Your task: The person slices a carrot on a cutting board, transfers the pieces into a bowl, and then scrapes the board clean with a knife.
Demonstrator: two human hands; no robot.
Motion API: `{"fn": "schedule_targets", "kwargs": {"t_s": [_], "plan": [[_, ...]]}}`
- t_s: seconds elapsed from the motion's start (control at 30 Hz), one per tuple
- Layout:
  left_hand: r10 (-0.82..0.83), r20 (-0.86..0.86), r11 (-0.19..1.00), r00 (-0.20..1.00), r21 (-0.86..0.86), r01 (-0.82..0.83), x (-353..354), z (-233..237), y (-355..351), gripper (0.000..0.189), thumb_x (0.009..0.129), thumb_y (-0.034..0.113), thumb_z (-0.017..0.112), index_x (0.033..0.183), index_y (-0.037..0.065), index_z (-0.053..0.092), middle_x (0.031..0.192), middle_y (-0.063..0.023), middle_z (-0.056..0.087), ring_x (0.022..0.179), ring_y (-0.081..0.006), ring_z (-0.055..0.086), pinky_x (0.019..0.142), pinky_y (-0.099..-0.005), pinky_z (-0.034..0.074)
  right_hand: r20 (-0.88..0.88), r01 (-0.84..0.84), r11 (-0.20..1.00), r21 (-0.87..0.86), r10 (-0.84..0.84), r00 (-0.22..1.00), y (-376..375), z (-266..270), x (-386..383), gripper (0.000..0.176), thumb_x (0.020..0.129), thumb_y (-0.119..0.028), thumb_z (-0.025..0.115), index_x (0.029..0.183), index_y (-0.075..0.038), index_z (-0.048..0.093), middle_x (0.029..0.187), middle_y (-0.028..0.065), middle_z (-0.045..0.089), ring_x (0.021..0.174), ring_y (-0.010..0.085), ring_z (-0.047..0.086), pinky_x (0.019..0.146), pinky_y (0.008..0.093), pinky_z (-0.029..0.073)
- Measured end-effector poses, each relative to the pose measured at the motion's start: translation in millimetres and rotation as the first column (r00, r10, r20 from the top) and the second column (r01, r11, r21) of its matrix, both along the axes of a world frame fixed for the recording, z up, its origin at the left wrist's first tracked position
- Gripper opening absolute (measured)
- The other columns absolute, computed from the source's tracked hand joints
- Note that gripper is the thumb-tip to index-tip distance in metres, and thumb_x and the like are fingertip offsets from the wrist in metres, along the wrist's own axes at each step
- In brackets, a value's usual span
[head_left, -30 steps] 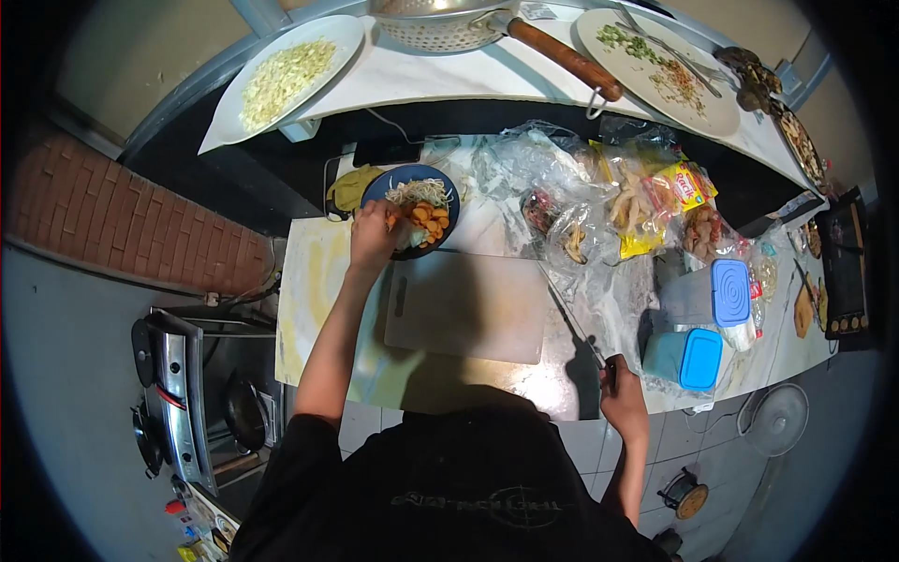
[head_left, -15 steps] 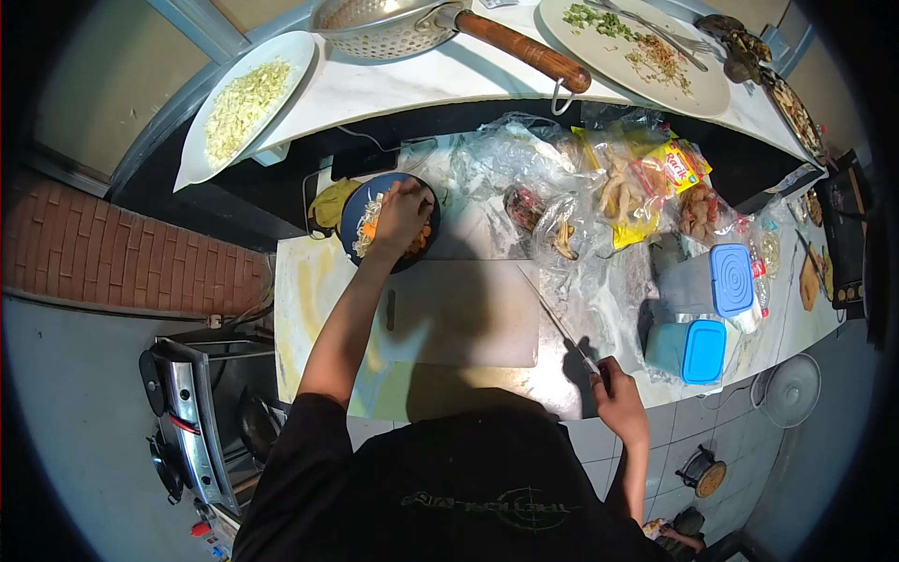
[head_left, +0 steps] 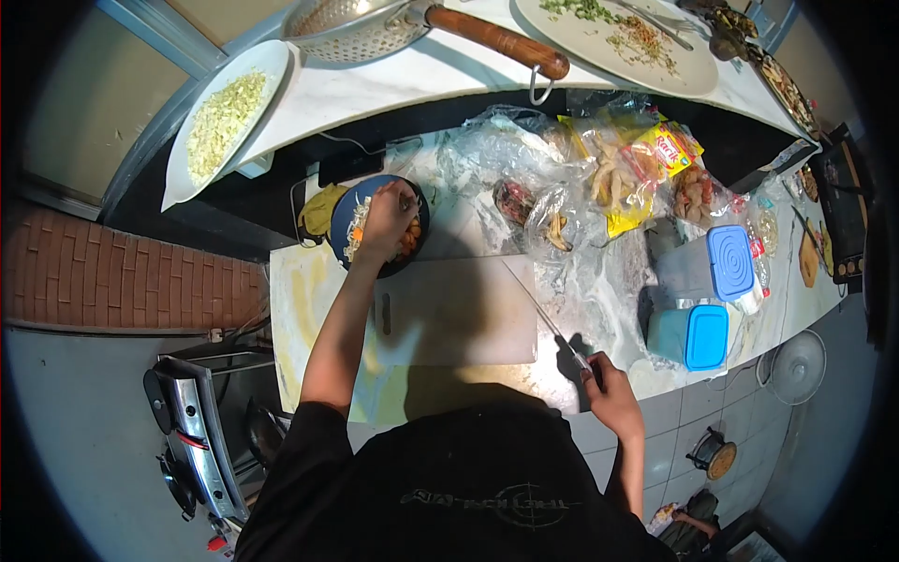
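Across the middle of the frame runs a pale worktop, with a white cutting board lying bare at its centre, just above the person's dark shirt. Along the top of the frame a white ledge carries a long white plate of shredded pale greens at upper left, a metal colander with a wooden handle at top centre, and a round plate with chopped herbs at upper right. Right of centre, a heap of clear plastic bags spreads over the worktop, a yellow packet among them. Further right stand two tubs with blue lids, the clear tub above the teal tub. At lower left, beneath the worktop's edge, a gas stove shows. A dark blue plate sits touching the upper left corner of the cutting board, holding orange carrot slices and pale shredded vegetables. The left hand reaches up from the lower centre and rests on this food, fingers bent down into it; whether they pinch anything cannot be told. The right hand sits at the worktop's near edge, lower right of the board, its fingers wrapped tight around the handle of a knife. The thin blade slants up and to the left along the right edge of the board, its tip near the bags.
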State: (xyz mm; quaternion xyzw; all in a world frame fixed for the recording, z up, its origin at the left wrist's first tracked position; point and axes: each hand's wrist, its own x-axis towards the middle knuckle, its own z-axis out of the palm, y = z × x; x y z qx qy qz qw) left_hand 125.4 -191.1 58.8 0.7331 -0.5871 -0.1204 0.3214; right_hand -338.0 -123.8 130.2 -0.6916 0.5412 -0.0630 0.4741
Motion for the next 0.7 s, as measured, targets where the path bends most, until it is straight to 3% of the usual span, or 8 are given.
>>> {"fn": "schedule_targets", "kwargs": {"t_s": [0.03,0.07,0.13,0.23,0.37,0.7], "plan": [[0.029,-0.154,1.0,0.988,0.016,-0.027,-2.7,3.7,1.3,0.016,0.08,0.005,0.074,0.092,0.0,0.064,0.089,-0.0144,0.064,0.082,-0.0247,0.066,0.075,-0.0345,0.052,-0.019,-0.003,0.999,0.032,0.003,1.0,0.0,1.2,0.5,0.02,0.094,-0.013,0.058,0.106,0.002,0.055,0.069,0.0226,0.061,0.059,0.0349,0.06,0.059,0.0435,0.044],[0.03,-0.148,1.0,0.989,0.012,-0.029,0.2,5.8,1.1,0.016,0.08,0.005,0.074,0.092,0.0,0.064,0.089,-0.0144,0.064,0.082,-0.0247,0.066,0.075,-0.0345,0.052,-0.04,-0.004,0.997,0.071,0.007,0.999,1.2,1.4,0.7,0.02,0.094,-0.014,0.059,0.106,0.002,0.055,0.067,0.0217,0.06,0.057,0.0334,0.059,0.058,0.0429,0.044],[-0.006,0.059,0.999,0.998,-0.049,0.009,1.7,5.7,0.7,0.016,0.081,0.005,0.075,0.093,0.002,0.066,0.09,-0.0124,0.064,0.087,-0.0269,0.064,0.081,-0.0365,0.05,0.007,-0.001,1.0,0.028,0.001,1.0,4.2,-8.4,0.7,0.019,0.094,-0.014,0.059,0.105,0.002,0.056,0.065,0.0207,0.059,0.056,0.032,0.058,0.057,0.0426,0.043],[0.007,0.163,0.999,0.987,-0.047,0.0,-10.9,8.6,4.9,0.015,0.077,0.005,0.075,0.09,0.005,0.067,0.094,-0.0102,0.063,0.097,-0.0335,0.058,0.091,-0.0405,0.045,0.03,0.002,1.0,0.018,-0.003,1.0,7.7,-9.0,0.4,0.019,0.095,-0.015,0.059,0.105,0.001,0.056,0.062,0.0193,0.057,0.054,0.0297,0.057,0.055,0.042,0.042],[-0.028,0.189,0.997,0.981,-0.062,0.041,-0.1,-19.5,-1.6,0.013,0.076,0.006,0.076,0.087,0.008,0.069,0.099,-0.0088,0.061,0.1,-0.0325,0.056,0.09,-0.0409,0.045,0.02,-0.009,0.999,0.035,0.008,1.0,11.5,-5.8,-1.2,0.019,0.095,-0.016,0.059,0.105,0.0,0.056,0.062,0.0187,0.058,0.054,0.0286,0.057,0.055,0.0412,0.041],[0.018,0.237,0.999,0.971,-0.036,-0.01,-11.5,-5.3,-1.1,0.011,0.077,0.006,0.074,0.085,0.008,0.066,0.1,-0.0055,0.061,0.103,-0.0297,0.055,0.09,-0.045,0.042,0.071,0.054,0.998,0.026,-0.056,0.996,14.2,-22.4,-6.8,0.018,0.095,-0.016,0.058,0.105,-0.001,0.057,0.063,0.0182,0.057,0.054,0.0283,0.056,0.054,0.0404,0.04]]}}
